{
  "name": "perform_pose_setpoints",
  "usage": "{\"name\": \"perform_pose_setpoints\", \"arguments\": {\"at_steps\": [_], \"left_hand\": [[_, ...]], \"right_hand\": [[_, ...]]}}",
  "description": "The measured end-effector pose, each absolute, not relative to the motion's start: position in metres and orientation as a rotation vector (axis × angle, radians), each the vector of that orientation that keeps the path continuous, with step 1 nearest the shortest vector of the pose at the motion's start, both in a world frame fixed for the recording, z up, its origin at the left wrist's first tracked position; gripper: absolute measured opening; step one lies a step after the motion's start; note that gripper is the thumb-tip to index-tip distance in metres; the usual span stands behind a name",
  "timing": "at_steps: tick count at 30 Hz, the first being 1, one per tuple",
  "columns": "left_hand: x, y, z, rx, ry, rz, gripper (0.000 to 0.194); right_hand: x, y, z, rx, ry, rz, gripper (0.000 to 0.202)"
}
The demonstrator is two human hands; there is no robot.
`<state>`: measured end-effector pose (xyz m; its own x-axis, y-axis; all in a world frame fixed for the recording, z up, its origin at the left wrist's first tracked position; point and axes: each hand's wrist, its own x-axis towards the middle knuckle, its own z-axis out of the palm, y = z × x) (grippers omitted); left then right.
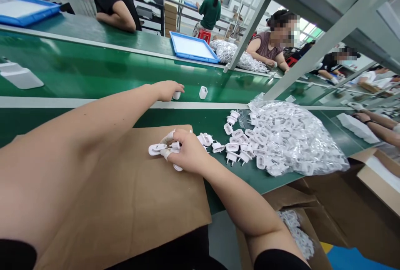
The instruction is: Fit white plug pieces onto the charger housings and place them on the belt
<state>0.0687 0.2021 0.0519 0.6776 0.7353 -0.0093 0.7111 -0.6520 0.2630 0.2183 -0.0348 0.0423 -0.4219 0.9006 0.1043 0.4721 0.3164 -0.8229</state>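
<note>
My left hand (pixel 167 90) reaches over the green conveyor belt, its fingers closed on a small white charger housing (pixel 176 95). Another white charger housing (pixel 203 92) stands upright on the belt just to the right. Above the cardboard sheet (pixel 150 203), my right hand (pixel 189 151) has its thumb and fingers curled around white plug pieces (pixel 158 149); whitish covers wrap its fingertips. How many pieces it holds is partly hidden. Beside it, loose white plug pieces with metal pins (pixel 233 147) lie scattered on the green table.
A clear plastic bag (pixel 300 136) full of white plug pieces bulges on the table at right. Below it, an open carton (pixel 312 203) holds more bagged parts. A slanted metal post (pixel 312 45) crosses the upper right. Across the belt lies a blue-rimmed tray (pixel 193 48); several people sit beyond.
</note>
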Motion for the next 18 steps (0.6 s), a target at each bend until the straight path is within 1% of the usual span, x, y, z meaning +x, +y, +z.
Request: {"name": "perform_pose_setpoints", "arguments": {"at_steps": [2, 4, 6, 10, 13, 16, 18], "left_hand": [[0.064, 0.205, 0.054, 2.658, 1.212, 0.166, 0.051], [0.055, 0.198, 0.057, 2.669, 1.242, 0.264, 0.045], [0.043, 0.176, 0.061, 2.614, 1.259, 0.406, 0.044], [0.024, 0.100, 0.058, 2.302, 1.334, 0.686, 0.047], [0.017, 0.035, 0.048, 2.145, 1.275, 0.741, 0.046], [0.016, -0.010, 0.037, 2.088, 1.176, 0.741, 0.038], [0.016, -0.024, 0.030, 2.058, 1.069, 0.800, 0.035]], "right_hand": [[0.221, -0.031, 0.045, -1.217, -1.902, 1.050, 0.019], [0.226, -0.026, 0.049, -1.253, -1.754, 1.134, 0.021], [0.235, -0.020, 0.052, -1.285, -1.591, 1.170, 0.026], [0.250, -0.009, 0.058, -1.254, -1.398, 1.053, 0.035], [0.251, -0.010, 0.060, -1.275, -1.376, 1.055, 0.035], [0.243, -0.019, 0.062, -1.285, -1.484, 1.088, 0.031], [0.236, -0.027, 0.061, -1.258, -1.660, 0.972, 0.024]]}}
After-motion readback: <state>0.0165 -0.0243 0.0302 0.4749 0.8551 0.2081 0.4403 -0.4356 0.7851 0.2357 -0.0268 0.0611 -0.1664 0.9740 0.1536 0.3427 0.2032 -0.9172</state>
